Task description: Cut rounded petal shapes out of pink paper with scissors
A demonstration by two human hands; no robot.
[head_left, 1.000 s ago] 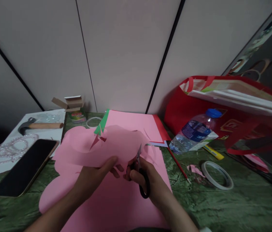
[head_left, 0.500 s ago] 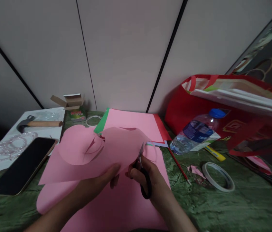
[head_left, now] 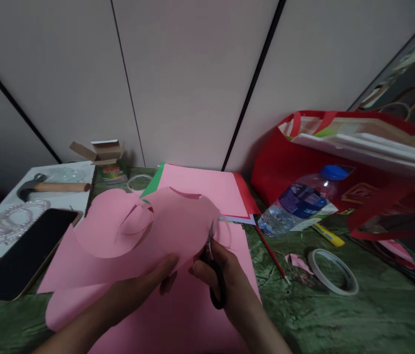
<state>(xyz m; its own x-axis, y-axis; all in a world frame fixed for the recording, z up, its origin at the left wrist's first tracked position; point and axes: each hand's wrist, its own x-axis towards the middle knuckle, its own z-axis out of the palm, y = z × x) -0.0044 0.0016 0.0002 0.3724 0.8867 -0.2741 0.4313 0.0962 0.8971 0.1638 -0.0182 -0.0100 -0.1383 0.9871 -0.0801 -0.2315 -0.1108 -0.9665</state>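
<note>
The left hand [head_left: 144,284] pinches the pink sheet [head_left: 181,223] between thumb and fingers above the near middle of the surface [head_left: 384,319], while the right hand [head_left: 234,270] is wrapped around the scissors [head_left: 210,242], their blades at the sheet's right edge. The rounded outline there suggests cutting is partly done; the straight-edged corner towards the surface's left edge looks uncut so far

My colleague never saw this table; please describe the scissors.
On the green tabletop, find the pink sheet in the left hand. At its right edge, the right hand holds the scissors, set apart from the sheet by metal blades and a black handle.
</note>
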